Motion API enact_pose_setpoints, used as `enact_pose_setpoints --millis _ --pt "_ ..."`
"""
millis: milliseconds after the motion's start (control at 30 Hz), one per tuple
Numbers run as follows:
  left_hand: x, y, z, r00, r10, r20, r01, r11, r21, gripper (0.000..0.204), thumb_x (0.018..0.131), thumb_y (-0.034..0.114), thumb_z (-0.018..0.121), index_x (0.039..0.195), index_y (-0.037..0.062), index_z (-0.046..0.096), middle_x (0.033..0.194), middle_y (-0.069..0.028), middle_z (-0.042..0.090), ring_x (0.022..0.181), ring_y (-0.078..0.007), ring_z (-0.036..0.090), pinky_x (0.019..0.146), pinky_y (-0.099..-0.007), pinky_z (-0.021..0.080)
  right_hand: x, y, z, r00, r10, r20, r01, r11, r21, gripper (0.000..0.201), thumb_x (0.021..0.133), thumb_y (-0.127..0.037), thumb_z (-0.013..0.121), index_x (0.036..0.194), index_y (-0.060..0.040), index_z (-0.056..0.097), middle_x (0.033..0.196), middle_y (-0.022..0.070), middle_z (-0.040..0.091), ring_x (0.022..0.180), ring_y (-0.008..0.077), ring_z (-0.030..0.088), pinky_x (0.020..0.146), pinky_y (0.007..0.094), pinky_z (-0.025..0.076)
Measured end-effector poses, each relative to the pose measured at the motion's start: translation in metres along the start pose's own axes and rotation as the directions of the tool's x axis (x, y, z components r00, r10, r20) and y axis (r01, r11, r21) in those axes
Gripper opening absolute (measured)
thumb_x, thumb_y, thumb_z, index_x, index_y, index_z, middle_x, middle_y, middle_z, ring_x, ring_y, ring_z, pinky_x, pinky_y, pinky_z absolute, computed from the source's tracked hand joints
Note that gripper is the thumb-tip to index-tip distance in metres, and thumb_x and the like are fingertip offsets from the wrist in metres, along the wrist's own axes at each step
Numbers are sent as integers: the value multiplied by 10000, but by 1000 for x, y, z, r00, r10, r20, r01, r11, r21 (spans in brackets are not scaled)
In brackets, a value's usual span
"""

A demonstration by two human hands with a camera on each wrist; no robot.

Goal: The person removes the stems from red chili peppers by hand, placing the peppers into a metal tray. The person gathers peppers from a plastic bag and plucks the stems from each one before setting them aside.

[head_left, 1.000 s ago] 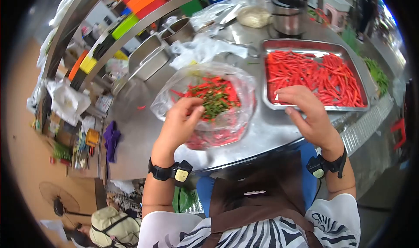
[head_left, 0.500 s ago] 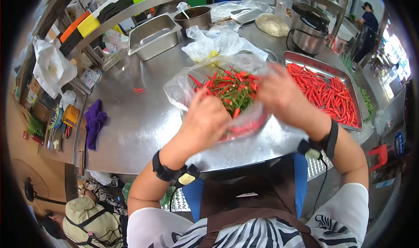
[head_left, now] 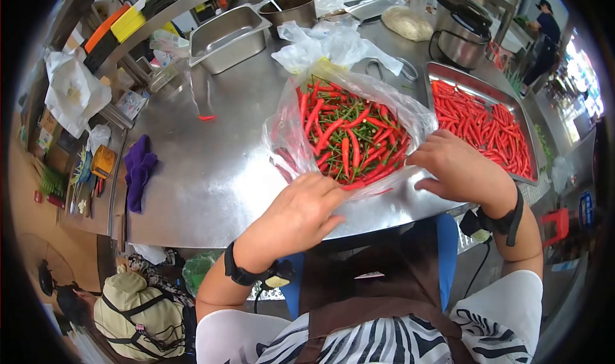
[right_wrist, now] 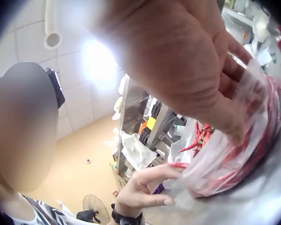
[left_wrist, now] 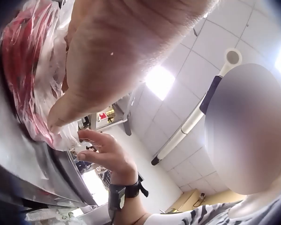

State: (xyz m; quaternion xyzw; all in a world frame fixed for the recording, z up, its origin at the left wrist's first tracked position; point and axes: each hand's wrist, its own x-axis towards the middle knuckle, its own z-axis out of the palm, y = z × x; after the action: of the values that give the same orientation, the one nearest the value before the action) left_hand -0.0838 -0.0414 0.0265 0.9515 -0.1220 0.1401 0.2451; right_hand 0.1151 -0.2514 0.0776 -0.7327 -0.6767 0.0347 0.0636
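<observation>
A clear plastic bag stands wide-mouthed on the steel table, full of red chilies with green stems. My left hand is at the bag's near rim, its fingers reaching over the edge and its thumb apart. In the right wrist view, that left hand shows an outstretched index finger against the plastic. My right hand touches the bag's right side with bent fingers, its thumb spread away below. Bag plastic partly covers its fingers in the right wrist view.
To the right lies a metal tray of red chilies. Behind are scissors, a white plastic bag, a deep steel pan, a pot and a steel cooker. A purple cloth lies left.
Both hands moved in to the bag, the right coming from the tray's edge. The bag's mouth is spread wider, exposing more chilies. My head view has shifted.
</observation>
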Motion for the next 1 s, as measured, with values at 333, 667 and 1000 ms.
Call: enact_pose_setpoints --millis 333,667,1000 --pt "-5 14 -1 986 19 -166 -11 999 47 392 766 88 726 1132 7 614 1179 -148 611 1130 -341 556 1000 -462 418 -23 -147 -83 961 -70 -269 58 997 -55 205 823 -256 678 959 -107 640 769 59 590 666 194 588 657 354 513" --pt "-32 62 8 978 -147 -149 165 980 111 336 779 84 725 1100 29 641 1170 -110 632 1209 -326 527 1071 -528 323 -85 -160 -79 912 119 -392 -126 992 8 264 833 -269 681 1011 -84 620 775 71 596 643 204 583 628 354 495" --pt "-64 126 4 928 -276 -250 325 929 180 321 756 70 734 1067 55 655 1063 -80 677 1125 -303 592 1055 -516 344 -137 -172 -101 921 -39 -388 -2 994 -105 330 844 -284 683 1069 -59 597 782 84 601 618 216 578 595 354 475"
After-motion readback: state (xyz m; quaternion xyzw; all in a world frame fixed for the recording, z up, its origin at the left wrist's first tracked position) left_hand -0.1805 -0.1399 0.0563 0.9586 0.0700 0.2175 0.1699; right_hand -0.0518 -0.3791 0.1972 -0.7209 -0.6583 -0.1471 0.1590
